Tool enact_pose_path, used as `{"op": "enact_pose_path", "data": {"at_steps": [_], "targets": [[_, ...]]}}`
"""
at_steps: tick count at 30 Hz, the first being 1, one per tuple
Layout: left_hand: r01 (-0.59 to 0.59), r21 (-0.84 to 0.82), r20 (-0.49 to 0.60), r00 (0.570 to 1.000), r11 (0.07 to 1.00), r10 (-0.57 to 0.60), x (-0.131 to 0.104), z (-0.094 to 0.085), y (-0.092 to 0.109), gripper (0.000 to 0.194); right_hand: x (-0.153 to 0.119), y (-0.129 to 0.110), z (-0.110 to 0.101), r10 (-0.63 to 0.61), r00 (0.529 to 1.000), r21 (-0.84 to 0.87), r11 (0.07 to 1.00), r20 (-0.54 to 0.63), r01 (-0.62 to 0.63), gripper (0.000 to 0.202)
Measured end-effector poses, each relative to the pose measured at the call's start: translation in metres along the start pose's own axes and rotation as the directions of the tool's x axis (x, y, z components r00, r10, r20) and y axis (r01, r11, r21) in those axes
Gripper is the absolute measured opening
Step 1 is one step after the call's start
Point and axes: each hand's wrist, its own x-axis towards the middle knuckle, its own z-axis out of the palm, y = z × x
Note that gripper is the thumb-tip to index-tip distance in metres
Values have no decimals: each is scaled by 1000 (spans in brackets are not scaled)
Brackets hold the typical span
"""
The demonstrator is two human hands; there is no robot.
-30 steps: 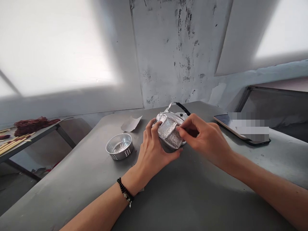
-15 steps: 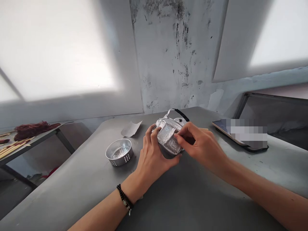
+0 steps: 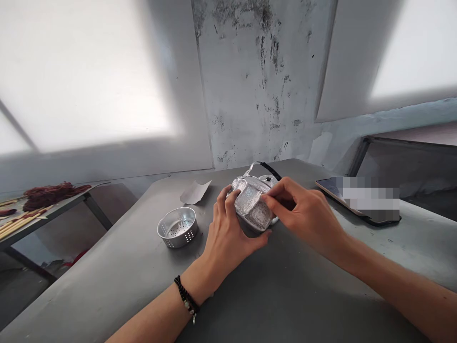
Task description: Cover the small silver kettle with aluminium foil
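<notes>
A small aluminium kettle (image 3: 252, 206) lies tilted on the grey table (image 3: 250, 286), its black-wrapped handle (image 3: 268, 167) pointing away from me. My left hand (image 3: 228, 233) wraps around its left and lower side, thumb under the rim. My right hand (image 3: 303, 214) pinches the crinkled shiny surface of the kettle from the right with thumb and forefinger. A beaded black bracelet (image 3: 186, 299) sits on my left wrist.
A perforated aluminium strainer cup (image 3: 177, 227) stands left of my hands. A scrap of grey paper (image 3: 194, 191) lies behind it. A phone (image 3: 357, 197) rests at the right. A side table at far left holds sticks (image 3: 17, 224) and dark red yarn (image 3: 50, 192).
My right fingers have shifted slightly along the kettle's shiny surface while the left hand keeps its hold. The view has dropped a little since the oldest frame.
</notes>
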Motion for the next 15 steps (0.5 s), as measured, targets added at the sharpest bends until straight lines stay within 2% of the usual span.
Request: {"op": "enact_pose_path", "data": {"at_steps": [15], "targets": [[6, -20, 16, 1000, 1000, -5, 3, -2, -1, 102, -2, 2, 1, -36, 999, -36, 999, 36, 37, 9]]}}
